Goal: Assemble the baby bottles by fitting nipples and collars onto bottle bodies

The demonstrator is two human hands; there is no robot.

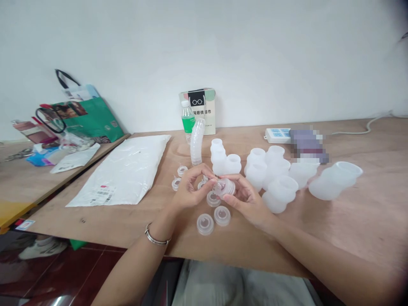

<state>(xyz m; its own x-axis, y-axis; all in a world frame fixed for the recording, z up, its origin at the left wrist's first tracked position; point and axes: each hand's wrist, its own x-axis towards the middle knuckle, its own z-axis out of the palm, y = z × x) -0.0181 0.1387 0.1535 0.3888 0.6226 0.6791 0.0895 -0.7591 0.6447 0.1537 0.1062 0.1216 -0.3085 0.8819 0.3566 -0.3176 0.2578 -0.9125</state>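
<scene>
My left hand [191, 187] and my right hand [244, 199] meet over the wooden table [334, 229]. Both pinch one small translucent silicone cap [225, 187] held between the fingertips, just above the board. Below the hands lie two more round caps [205, 224] [222, 215], and another cap [213, 198] sits right under the held one. Two small caps [182, 170] [176, 183] rest to the left of my left hand. A silver bangle [155, 238] circles my left wrist.
Several translucent white silicone cups [280, 193] crowd the table right of my hands. A stacked column of caps [196, 142], a water bottle [188, 121] and a small box [204, 108] stand behind. A white plastic mailer [127, 168], a power strip [278, 135] and a green bag [92, 117] lie farther off.
</scene>
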